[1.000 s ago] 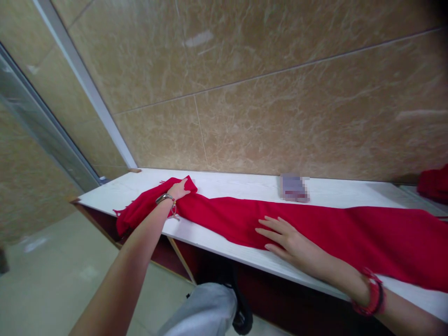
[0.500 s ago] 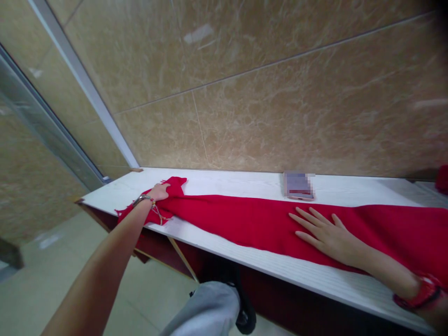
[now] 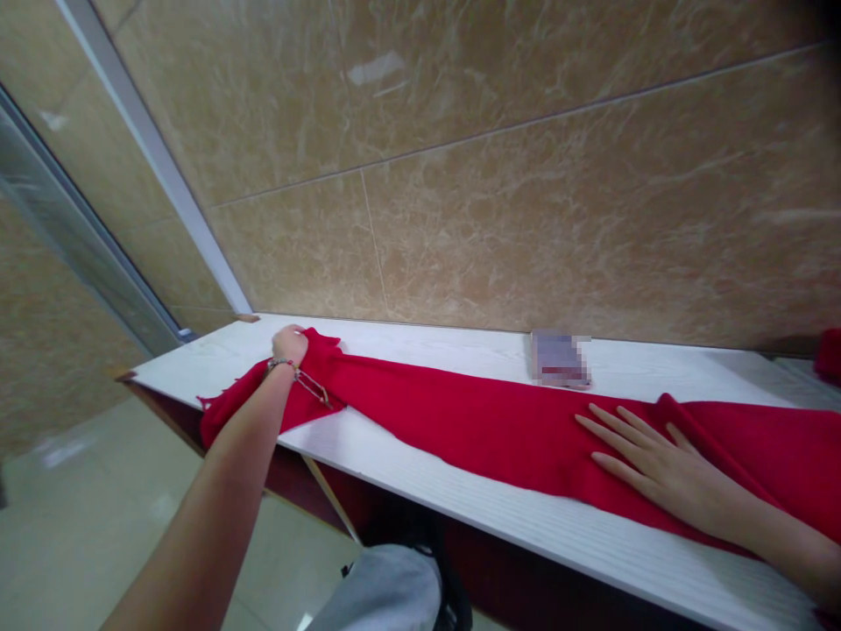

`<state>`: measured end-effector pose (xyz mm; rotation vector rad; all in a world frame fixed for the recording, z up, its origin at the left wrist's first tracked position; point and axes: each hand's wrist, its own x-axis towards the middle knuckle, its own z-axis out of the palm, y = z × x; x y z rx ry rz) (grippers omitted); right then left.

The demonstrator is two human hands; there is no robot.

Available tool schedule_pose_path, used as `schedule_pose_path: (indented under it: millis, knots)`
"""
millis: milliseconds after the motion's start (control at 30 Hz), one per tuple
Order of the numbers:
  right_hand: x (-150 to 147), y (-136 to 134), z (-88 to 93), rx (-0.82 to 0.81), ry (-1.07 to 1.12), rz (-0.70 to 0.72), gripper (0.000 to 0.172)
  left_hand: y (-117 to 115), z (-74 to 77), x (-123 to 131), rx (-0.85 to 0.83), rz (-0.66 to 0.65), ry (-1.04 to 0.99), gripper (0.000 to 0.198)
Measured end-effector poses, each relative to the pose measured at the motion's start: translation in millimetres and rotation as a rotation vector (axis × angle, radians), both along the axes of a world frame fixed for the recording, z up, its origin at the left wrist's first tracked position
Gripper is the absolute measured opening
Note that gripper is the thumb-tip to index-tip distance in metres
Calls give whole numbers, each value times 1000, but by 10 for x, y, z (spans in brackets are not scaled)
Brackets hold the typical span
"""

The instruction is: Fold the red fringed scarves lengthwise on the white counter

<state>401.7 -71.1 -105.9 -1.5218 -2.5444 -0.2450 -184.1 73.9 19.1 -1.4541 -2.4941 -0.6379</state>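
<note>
A long red scarf lies stretched along a narrow white shelf against a marble wall. My left hand reaches far to the left and is closed on the scarf's far corner, near its fringed end that droops over the shelf edge. A bracelet sits on that wrist. My right hand lies flat on the scarf with its fingers spread, pressing the cloth down at the right. A raised fold of cloth stands just behind this hand.
A small flat object, blurred out, lies on the shelf by the wall behind the scarf. More red cloth shows at the far right edge. A glass partition with a metal frame stands left. Tiled floor lies below.
My left hand has gone from lying on the scarf's end to gripping its corner and drawing it leftward. My right hand has slid right along the cloth, which now bunches into a fold behind it.
</note>
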Motion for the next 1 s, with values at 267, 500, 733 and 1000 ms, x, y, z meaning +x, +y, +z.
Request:
schedule_pose_path:
  millis: [267,500,733,1000]
  knots:
    - [5,13,-15,-36,107,20,51,-300,267,-87,-136,47,125,48]
    - [-177,24,96,-51,48,-46,53,-451,-201,886,-157,-720,244,50]
    - [-356,-41,323,-110,66,-79,53,-1216,-330,2115,-415,-1438,244,56]
    - [-133,-280,766,-5,118,36,49,-1256,-205,2580,-421,-1253,472,60]
